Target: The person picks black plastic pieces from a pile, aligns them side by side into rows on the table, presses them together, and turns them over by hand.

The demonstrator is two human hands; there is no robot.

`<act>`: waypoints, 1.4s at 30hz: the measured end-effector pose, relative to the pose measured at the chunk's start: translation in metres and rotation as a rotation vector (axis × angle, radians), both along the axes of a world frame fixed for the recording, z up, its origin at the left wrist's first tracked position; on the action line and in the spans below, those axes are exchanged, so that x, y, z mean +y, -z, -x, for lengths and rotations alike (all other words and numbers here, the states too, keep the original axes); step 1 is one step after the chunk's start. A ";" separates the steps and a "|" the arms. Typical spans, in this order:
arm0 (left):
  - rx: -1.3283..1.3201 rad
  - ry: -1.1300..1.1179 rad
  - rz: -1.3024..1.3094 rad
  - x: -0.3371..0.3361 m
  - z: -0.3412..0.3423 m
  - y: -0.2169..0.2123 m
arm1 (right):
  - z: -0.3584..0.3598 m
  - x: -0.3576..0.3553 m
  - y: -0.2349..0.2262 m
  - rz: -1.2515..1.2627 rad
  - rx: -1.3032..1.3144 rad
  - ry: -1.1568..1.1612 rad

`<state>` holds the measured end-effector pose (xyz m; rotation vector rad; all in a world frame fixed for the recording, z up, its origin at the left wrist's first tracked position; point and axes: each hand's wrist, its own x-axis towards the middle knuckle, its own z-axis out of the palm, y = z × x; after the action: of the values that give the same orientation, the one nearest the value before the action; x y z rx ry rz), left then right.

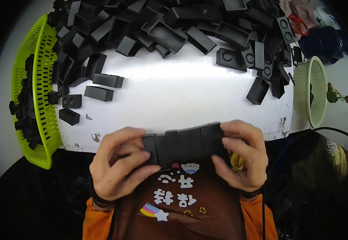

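Note:
A row of several black rectangular plastic cases (182, 145) is squeezed side by side between my two hands, just in front of the white table's near edge. My left hand (122, 160) closes on the left end of the row, thumb below and fingers on the end piece. At the other end, the fingertips of my right hand (246, 156) press against the last case, with the thumb lower down and apart. The tops of the cases sit at slightly uneven heights. Their undersides are hidden.
A big heap of loose black cases (167, 37) covers the far side of the white table (174, 96). On the left leans a green basket (46, 100) holding black parts. A pale basket (318, 92), red scissors (298, 25) and a black cable (322, 129) are on the right.

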<state>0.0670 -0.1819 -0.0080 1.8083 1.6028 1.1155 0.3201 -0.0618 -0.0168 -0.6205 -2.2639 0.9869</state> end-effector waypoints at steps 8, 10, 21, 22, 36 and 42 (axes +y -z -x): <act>-0.178 -0.197 0.211 0.036 0.004 -0.010 | 0.023 0.020 -0.004 0.119 0.055 0.228; 0.025 -0.160 0.105 0.040 0.002 -0.006 | 0.021 0.024 -0.002 0.112 0.015 0.235; 0.592 0.027 0.020 0.058 -0.029 -0.018 | 0.011 0.004 0.011 0.289 0.213 0.245; 0.586 -0.001 -0.022 0.056 -0.007 -0.036 | 0.002 0.004 0.011 0.278 0.221 0.275; 0.854 -0.291 -0.171 0.027 0.059 -0.030 | 0.144 0.020 -0.018 -0.438 -0.218 -0.038; 0.536 -0.308 -0.207 0.025 0.049 -0.010 | 0.143 0.023 -0.017 -0.439 -0.252 -0.003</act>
<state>0.0184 -0.1567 0.0020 2.1797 2.2025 1.0025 0.1772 -0.0388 0.0007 -0.5700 -2.5894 0.4004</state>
